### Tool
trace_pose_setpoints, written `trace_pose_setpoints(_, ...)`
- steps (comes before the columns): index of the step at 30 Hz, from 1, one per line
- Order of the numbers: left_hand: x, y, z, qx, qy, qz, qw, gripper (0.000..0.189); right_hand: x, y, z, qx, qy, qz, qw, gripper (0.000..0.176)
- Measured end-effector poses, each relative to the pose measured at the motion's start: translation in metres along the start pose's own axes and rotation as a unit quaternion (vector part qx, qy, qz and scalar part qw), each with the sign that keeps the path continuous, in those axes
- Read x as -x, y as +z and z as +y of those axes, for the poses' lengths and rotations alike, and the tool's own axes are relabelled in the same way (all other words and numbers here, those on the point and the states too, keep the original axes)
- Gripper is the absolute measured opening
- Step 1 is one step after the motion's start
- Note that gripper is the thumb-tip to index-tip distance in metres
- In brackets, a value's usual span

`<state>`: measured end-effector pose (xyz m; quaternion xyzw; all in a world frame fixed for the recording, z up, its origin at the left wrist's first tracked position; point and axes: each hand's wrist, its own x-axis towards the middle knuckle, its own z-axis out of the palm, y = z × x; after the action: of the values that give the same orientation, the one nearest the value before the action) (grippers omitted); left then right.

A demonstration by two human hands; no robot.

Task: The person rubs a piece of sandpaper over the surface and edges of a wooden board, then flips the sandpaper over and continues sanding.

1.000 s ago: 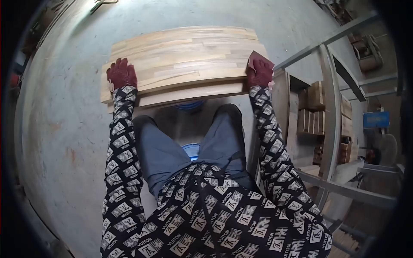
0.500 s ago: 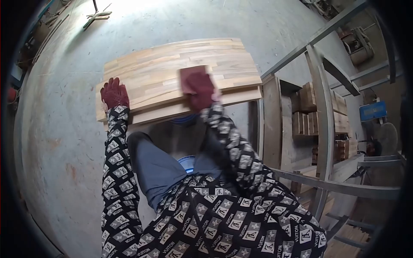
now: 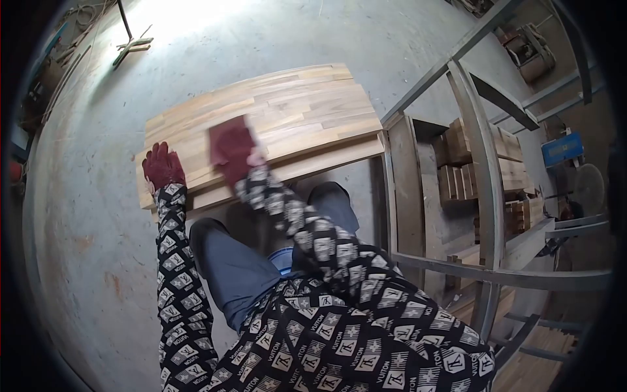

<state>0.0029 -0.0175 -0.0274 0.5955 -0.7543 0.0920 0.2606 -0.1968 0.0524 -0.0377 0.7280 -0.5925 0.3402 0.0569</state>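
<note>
A pale laminated wooden board point(image 3: 300, 104) lies flat in front of my knees, with another board edge showing beneath it. My left hand point(image 3: 163, 166), in a dark red glove, rests on the board's left end with its fingers spread. In the middle-left of the board is my right hand point(image 3: 236, 149), also gloved in dark red and slightly blurred. It presses a reddish-brown sheet point(image 3: 218, 140) against the wood; the fingers lie over the sheet.
A metal frame point(image 3: 480, 163) stands at the right, with stacked wood pieces point(image 3: 457, 183) inside it. Further right is a blue box point(image 3: 562, 149). A stand point(image 3: 132, 46) is on the floor at the upper left. Beneath me shows a blue stool point(image 3: 281, 259).
My right hand has moved left along the board with the reddish-brown sheet. My left hand stays on the board's left end. The whole view has shifted slightly.
</note>
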Motion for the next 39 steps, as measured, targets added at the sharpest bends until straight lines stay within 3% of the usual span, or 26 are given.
trace_pose_setpoints(1,0.0,-0.001,0.002,-0.001,0.007,-0.001,1.0,0.034,0.006,0.027,-0.008,-0.026,-0.031,-0.006,0.999,0.033)
trace_pose_setpoints(2,0.0,0.001,0.002,-0.001,0.003,-0.008,1.0,0.035,-0.015,-0.01,-0.019,-0.028,-0.082,-0.023,0.996,0.029)
trace_pose_setpoints(7,0.002,-0.003,0.003,0.006,-0.009,0.008,1.0,0.033,-0.042,-0.016,0.072,-0.043,-0.074,-0.048,0.995,0.04)
trace_pose_setpoints(11,0.0,0.002,-0.001,0.002,-0.005,0.017,1.0,0.034,-0.029,-0.067,0.214,0.082,0.024,0.053,0.995,0.039)
trace_pose_setpoints(13,0.001,-0.003,0.004,-0.002,-0.014,0.021,1.0,0.033,-0.016,-0.08,0.277,0.118,0.059,0.052,0.99,0.041)
trace_pose_setpoints(15,-0.002,-0.005,0.003,-0.002,-0.016,0.024,1.0,0.032,-0.021,-0.097,0.272,0.204,0.108,-0.004,0.973,0.042)
trace_pose_setpoints(16,-0.002,-0.005,0.004,-0.005,-0.015,0.027,1.0,0.031,-0.025,-0.093,0.254,0.264,0.196,-0.062,0.942,0.046)
trace_pose_setpoints(17,-0.001,-0.004,0.005,-0.008,-0.011,0.028,1.0,0.031,-0.022,-0.08,0.24,0.252,0.193,-0.036,0.948,0.046)
trace_pose_setpoints(19,0.0,-0.004,0.006,-0.009,-0.012,0.031,0.999,0.03,-0.022,-0.042,0.184,0.188,0.098,0.039,0.977,0.046)
trace_pose_setpoints(22,0.0,-0.005,0.006,-0.01,-0.009,0.027,1.0,0.03,-0.038,0.014,0.064,0.117,-0.008,0.007,0.993,0.046)
trace_pose_setpoints(24,0.0,-0.006,0.005,-0.011,-0.009,0.024,1.0,0.031,-0.037,0.047,0.017,0.092,-0.069,0.013,0.993,0.046)
trace_pose_setpoints(25,0.001,-0.004,0.003,-0.005,-0.004,0.024,1.0,0.031,-0.043,0.048,0.002,0.053,-0.067,0.066,0.994,0.022)
trace_pose_setpoints(26,0.001,-0.003,0.002,0.002,0.0,0.025,1.0,0.031,-0.047,0.03,0.002,0.007,-0.071,-0.032,0.997,0.035)
trace_pose_setpoints(27,0.001,-0.002,0.002,0.002,-0.003,0.024,1.0,0.031,-0.047,0.009,0.01,-0.038,-0.074,-0.131,0.988,0.05)
trace_pose_setpoints(28,0.002,-0.001,0.001,0.004,0.003,0.029,1.0,0.031,-0.044,-0.001,0.029,-0.039,-0.077,-0.133,0.987,0.05)
trace_pose_setpoints(32,0.002,0.0,-0.001,0.008,-0.005,0.029,1.0,0.031,-0.035,-0.047,0.153,0.048,-0.017,0.04,0.998,0.033)
trace_pose_setpoints(33,0.001,-0.001,-0.001,0.003,-0.011,0.018,1.0,0.031,-0.02,-0.042,0.221,0.17,-0.099,0.001,0.98,0.036)
trace_pose_setpoints(34,0.002,0.001,-0.002,0.004,-0.015,0.029,0.999,0.031,-0.012,-0.069,0.234,0.16,-0.036,0.046,0.985,0.036)
trace_pose_setpoints(36,0.002,-0.001,0.0,0.004,-0.023,0.031,0.999,0.031,-0.004,-0.115,0.249,0.106,0.179,-0.028,0.978,0.042)
trace_pose_setpoints(37,0.002,-0.002,0.001,0.004,-0.024,0.032,0.999,0.03,0.005,-0.11,0.284,0.221,0.113,0.01,0.969,0.031)
trace_pose_setpoints(39,0.002,-0.003,0.001,-0.001,-0.025,0.034,0.999,0.03,0.004,-0.104,0.272,0.305,0.145,0.013,0.941,0.029)
